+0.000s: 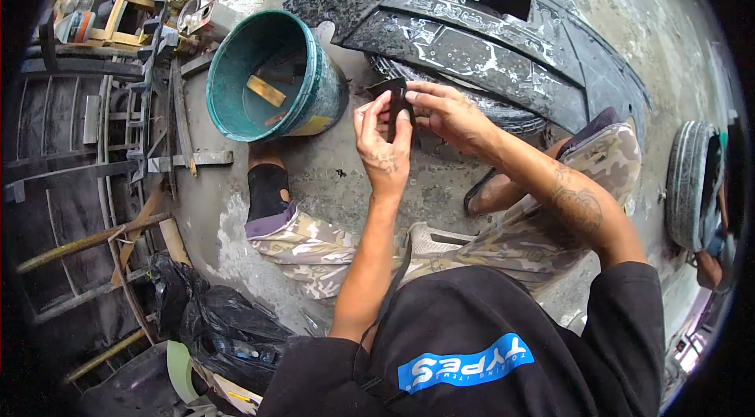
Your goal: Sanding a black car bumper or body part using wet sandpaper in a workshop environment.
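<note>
Both hands met in front of the chest over one small dark sheet (395,102), apparently abrasive paper, folded or being folded. The left hand (383,146) was closed on its lower part, thumb and fingertips pinching it upright. The right hand (448,112) was closed on its upper edge from the other side, fingers curled over the top. Holding it between two opposed pinches kept the thin piece taut and off the wet floor, which likely made creasing it easier.

Just beyond the hands lay one large black car bumper (472,32), wet and streaked, resting on one tyre (480,102) that raised it to a reachable height for a seated worker. One green bucket (275,75) stood just left of the hands, near enough to reach; it held water and what looked like one yellowish block.

The person sat on the concrete floor (330,173) with legs spread, one foot in a black sock to the left. A second tyre (692,181) stood well apart at the right edge. One black plastic bag (212,315) lay at lower left, beside timber and metal racks (110,0).
</note>
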Demonstrator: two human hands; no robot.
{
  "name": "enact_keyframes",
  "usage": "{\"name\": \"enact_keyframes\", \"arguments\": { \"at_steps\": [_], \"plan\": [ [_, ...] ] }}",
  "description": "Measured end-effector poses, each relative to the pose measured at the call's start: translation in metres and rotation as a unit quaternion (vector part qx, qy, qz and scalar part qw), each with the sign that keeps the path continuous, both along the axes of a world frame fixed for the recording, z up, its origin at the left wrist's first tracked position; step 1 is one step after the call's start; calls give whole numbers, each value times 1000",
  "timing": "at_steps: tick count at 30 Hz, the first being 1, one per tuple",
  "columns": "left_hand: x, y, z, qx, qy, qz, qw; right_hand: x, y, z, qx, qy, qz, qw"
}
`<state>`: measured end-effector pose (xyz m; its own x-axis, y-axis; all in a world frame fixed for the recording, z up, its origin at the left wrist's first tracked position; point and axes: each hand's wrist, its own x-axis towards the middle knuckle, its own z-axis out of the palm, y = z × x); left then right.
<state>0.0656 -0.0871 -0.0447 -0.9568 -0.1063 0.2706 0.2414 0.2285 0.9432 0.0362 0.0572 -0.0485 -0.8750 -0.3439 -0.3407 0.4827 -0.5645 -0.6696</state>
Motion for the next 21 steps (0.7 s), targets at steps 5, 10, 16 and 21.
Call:
{"name": "enact_keyframes", "arguments": {
  "at_steps": [5, 10, 16, 21],
  "plan": [
    [-2, -14, 4, 80, -51, -15, 995, -6, 9, 5, 205, 121, 66, 969],
    [-3, -31, 15, -193, 130, -4, 973, -10, 11, 9, 334, 202, 85, 917],
    [-1, -34, 6, -191, 122, -13, 974, -17, 15, 6, 272, 180, 150, 933],
    [0, -36, 0, -146, 93, -18, 985, -18, 22, 7, 235, 159, 178, 942]
  ]
}}
